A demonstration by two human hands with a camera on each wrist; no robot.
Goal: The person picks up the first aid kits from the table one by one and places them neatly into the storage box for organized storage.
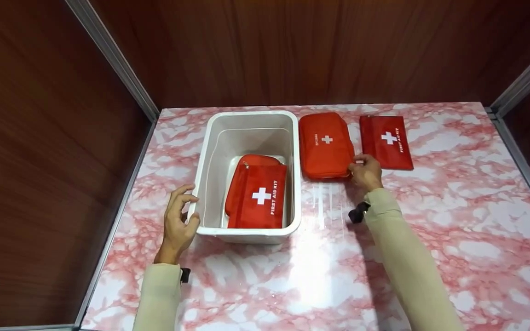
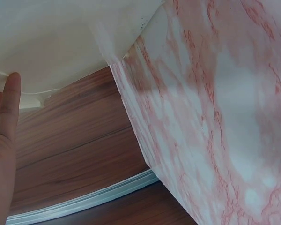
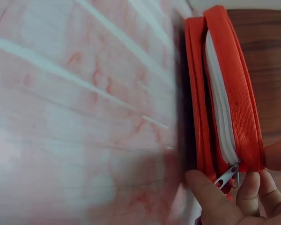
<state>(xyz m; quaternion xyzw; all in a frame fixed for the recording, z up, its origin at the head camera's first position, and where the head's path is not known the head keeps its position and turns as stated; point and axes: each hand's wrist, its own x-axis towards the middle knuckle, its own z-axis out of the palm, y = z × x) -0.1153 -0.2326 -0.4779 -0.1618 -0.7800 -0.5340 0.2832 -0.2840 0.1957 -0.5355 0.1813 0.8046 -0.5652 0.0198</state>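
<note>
My left hand [image 1: 180,220] holds the left rim of a white plastic bin [image 1: 296,184], its fingertips curved at the edge. In the left wrist view one finger [image 2: 10,103] lies along the bin's outer wall [image 2: 61,56]. Inside the bin, a flat red first aid pouch [image 1: 265,202] with a white cross overlaps a red zipped case [image 1: 234,197]. My right hand [image 1: 367,174] pinches the near right corner of another red zipped first aid case [image 1: 325,151], right of the bin. Its zipper pull [image 3: 227,176] lies between the fingers in the right wrist view.
A second flat red first aid pouch [image 1: 390,142] lies just beyond my right hand. The table [image 1: 449,216] has a pink and white marbled top. Dark wood panels [image 1: 315,50] with metal edge strips [image 1: 113,55] enclose its back and sides.
</note>
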